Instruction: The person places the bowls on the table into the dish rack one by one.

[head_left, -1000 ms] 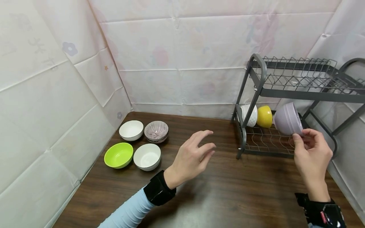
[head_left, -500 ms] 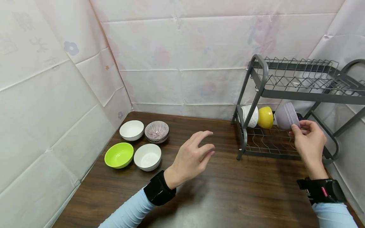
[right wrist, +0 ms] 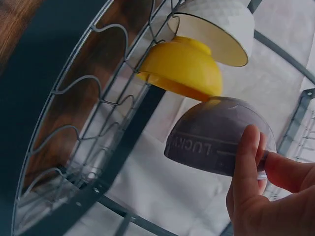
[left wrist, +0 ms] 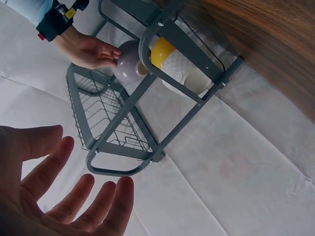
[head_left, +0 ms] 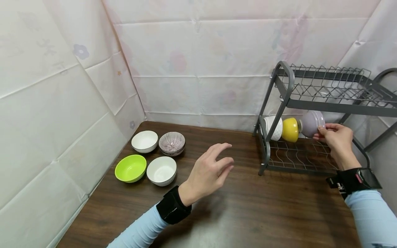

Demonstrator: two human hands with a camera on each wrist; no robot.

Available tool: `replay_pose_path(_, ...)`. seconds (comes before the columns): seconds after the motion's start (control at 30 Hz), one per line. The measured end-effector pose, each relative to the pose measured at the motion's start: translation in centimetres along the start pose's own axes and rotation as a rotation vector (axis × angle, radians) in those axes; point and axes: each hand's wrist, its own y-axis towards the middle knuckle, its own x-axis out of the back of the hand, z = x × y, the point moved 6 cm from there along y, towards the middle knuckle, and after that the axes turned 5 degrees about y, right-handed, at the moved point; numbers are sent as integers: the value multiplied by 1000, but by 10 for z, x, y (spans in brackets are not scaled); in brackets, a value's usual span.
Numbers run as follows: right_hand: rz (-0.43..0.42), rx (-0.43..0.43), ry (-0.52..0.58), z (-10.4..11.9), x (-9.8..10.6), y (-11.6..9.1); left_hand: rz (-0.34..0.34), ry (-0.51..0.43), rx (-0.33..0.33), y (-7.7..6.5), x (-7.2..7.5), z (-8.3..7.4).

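My right hand (head_left: 339, 141) pinches the rim of a lavender bowl (head_left: 311, 124) between thumb and fingers, at the lower tier of a dark grey two-tier dish rack (head_left: 338, 106). The bowl is on its side, and raised lettering shows on its wall in the right wrist view. Beside its base stands a yellow bowl (right wrist: 184, 69), also tipped on its side. Beyond that is a white textured bowl (right wrist: 216, 27), partly behind the rack's leg in the head view. My left hand (head_left: 207, 172) hovers over the table with fingers loosely bent, holding nothing.
At the left of the wooden table (head_left: 248, 210) stand a white bowl (head_left: 144, 141), a green bowl (head_left: 130, 168), another white bowl (head_left: 161, 170) and stacked striped bowls (head_left: 172, 143). The rack's upper wire tier (head_left: 328, 84) overhangs the right hand. White cloth (head_left: 192, 62) hangs behind.
My right hand has moved farther into the rack with the lavender bowl, bringing it up close to the yellow bowl. My left hand has stayed where it was.
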Motion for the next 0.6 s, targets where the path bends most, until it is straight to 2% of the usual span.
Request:
replay_pose_path(0.23, 59, -163, 124, -21, 5, 17, 6, 24, 4, -2, 0, 2)
replay_pose_path(0.6, 20, -390, 285, -40, 14, 42, -1, 34, 17, -3, 0, 5)
